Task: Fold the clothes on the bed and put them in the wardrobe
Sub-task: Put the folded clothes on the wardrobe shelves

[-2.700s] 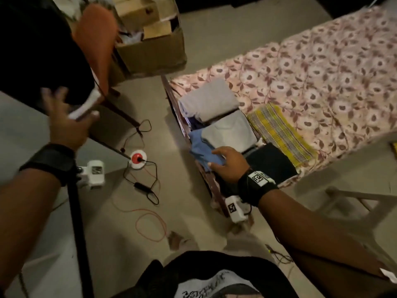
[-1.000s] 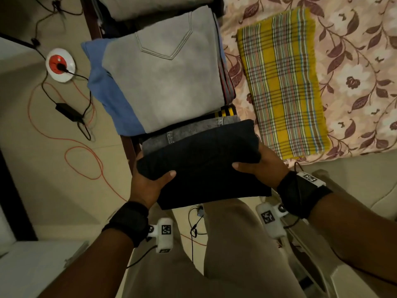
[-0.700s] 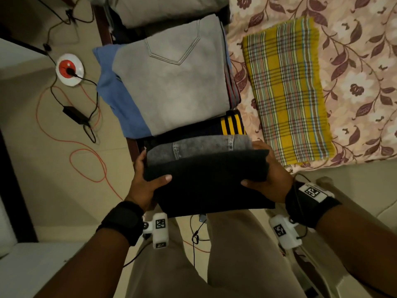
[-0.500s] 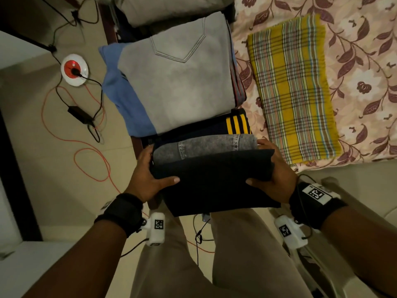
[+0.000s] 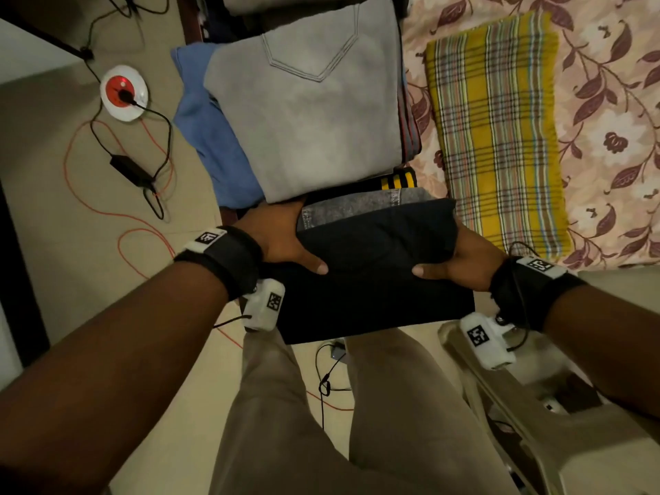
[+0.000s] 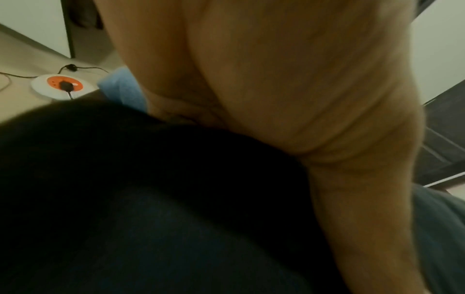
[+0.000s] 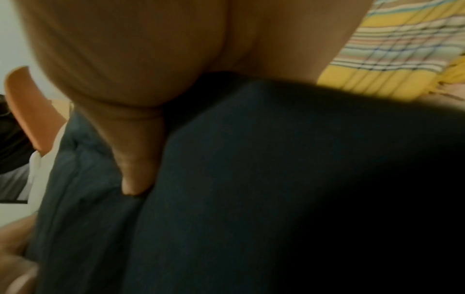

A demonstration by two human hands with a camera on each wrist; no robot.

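Item: black garment (image 5: 375, 276), folded, gripped at both ends by my left hand (image 5: 278, 241) and right hand (image 5: 460, 262), thumbs on top, fingers hidden beneath. Behind it: grey jeans (image 5: 310, 112), plaid cloth (image 5: 496, 126) on the bed (image 5: 607, 101).

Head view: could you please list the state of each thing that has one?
Black garment: folded, gripped at both sides.
Left hand: grips its left edge.
Right hand: grips its right edge.
Grey jeans: folded, topping a stack.
Yellow plaid cloth: folded, flat on bed.

Left hand (image 5: 282, 241) and right hand (image 5: 460, 262) level, thumbs on top, fingers curled beneath.
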